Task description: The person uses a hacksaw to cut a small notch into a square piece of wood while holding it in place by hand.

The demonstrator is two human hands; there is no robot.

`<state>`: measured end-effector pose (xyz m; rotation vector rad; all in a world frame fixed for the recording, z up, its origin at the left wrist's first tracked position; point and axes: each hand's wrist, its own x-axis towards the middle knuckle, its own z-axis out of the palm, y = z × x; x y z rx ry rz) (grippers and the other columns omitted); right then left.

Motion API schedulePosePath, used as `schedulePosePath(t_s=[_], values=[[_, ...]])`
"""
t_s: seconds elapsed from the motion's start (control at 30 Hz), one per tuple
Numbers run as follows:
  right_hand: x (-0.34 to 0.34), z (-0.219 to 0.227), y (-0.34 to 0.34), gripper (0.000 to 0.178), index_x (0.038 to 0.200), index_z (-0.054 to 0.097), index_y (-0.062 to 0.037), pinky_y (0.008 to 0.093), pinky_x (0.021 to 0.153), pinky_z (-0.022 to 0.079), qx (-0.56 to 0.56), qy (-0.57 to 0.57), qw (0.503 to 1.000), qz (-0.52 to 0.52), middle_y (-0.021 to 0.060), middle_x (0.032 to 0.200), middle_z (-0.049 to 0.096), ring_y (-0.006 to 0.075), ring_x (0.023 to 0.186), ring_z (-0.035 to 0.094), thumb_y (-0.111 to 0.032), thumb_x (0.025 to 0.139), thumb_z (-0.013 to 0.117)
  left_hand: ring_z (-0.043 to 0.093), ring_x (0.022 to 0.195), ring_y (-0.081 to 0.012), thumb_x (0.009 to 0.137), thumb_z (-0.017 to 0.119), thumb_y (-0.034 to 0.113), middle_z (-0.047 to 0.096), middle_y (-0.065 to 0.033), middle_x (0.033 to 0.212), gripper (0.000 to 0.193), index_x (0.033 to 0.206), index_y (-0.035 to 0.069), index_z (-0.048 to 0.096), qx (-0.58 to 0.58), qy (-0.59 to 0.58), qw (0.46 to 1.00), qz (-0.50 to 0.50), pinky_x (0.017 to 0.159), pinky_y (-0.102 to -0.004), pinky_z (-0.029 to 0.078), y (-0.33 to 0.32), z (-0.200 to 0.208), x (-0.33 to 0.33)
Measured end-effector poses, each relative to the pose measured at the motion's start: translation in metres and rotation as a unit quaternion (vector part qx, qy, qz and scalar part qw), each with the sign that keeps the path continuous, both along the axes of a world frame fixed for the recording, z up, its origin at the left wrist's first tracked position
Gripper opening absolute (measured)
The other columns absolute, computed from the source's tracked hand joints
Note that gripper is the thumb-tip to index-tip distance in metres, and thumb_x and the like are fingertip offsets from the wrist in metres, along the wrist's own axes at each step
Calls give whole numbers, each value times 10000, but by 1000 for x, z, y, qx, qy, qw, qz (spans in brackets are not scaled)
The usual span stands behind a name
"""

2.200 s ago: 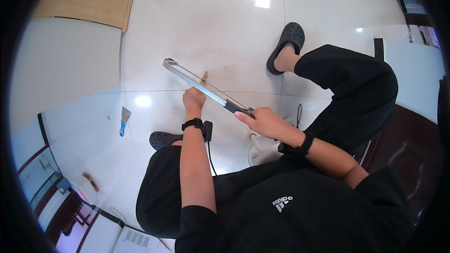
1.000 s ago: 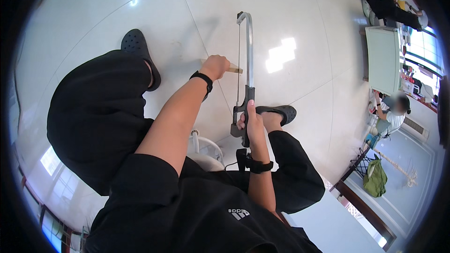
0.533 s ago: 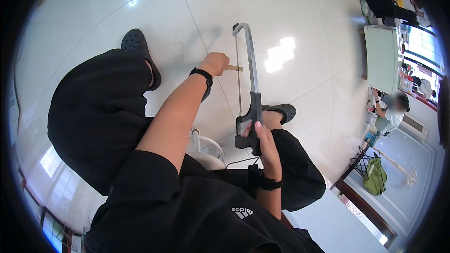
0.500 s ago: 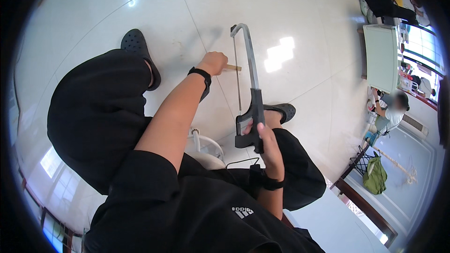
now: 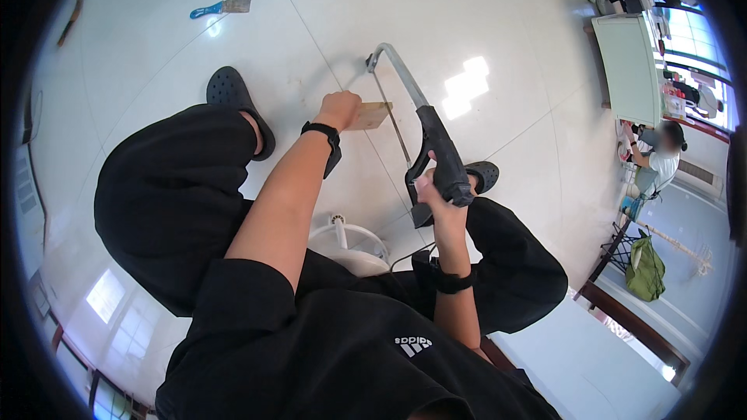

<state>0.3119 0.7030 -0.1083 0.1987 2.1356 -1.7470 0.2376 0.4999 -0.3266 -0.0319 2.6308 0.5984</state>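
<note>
My left hand [image 5: 341, 110] is closed around a small flat piece of pale wood [image 5: 372, 116], its broad face turned up toward me. In my right hand [image 5: 445, 204] is the black grip of a hacksaw [image 5: 406, 84], its grey frame reaching away from me and bending down at the far end. The thin saw blade [image 5: 398, 134] runs beside the free right end of the wood. Whether blade and wood touch I cannot tell.
A blue-handled putty knife [image 5: 222, 7] and a brown stick [image 5: 70, 21] lie on the tiled floor. I sit on a white stool [image 5: 350, 249]. At far right are a pale cabinet [image 5: 627, 70], a seated person [image 5: 661, 165] and a green bag [image 5: 645, 268].
The wood has tilted, so its broad face now shows. The hacksaw has rolled over, its handle shifting forward and right, its far end slightly left. My view has shifted a little.
</note>
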Motion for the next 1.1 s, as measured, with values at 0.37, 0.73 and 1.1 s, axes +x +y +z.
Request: schedulePosePath(t_s=[0.37, 0.73, 1.1], values=[[-19, 101, 21, 160, 974, 517, -2, 228, 537, 399, -140, 210, 959, -129, 10, 601, 488, 85, 535, 474, -138, 915, 576, 640, 954, -309, 698, 697, 335, 681, -142, 996, 406, 1037, 111, 686, 80, 17, 985, 149, 817, -406, 509, -82, 67, -14], [-78, 174, 58, 240, 714, 568, -30, 203, 453, 370, -4, 199, 979, -53, -22, 544, 494, 45, 467, 453, -195, 853, 673, 650, 791, -277, 746, 606, 47, 677, -96, 880, 304, 1042, 113, 630, -162, 397, 901, -65, 598, -394, 500, -71, 388, 15], [-82, 165, 39, 303, 943, 591, -22, 352, 838, 526, -217, 62, 974, 35, 158, 980, 665, 213, 907, 651, -208, 782, 769, 656, 989, -224, 804, 603, 122, 690, -56, 1045, 257, 1039, 164, 698, -208, 627, 723, -203, 819, -352, 509, -5, 395, 11]])
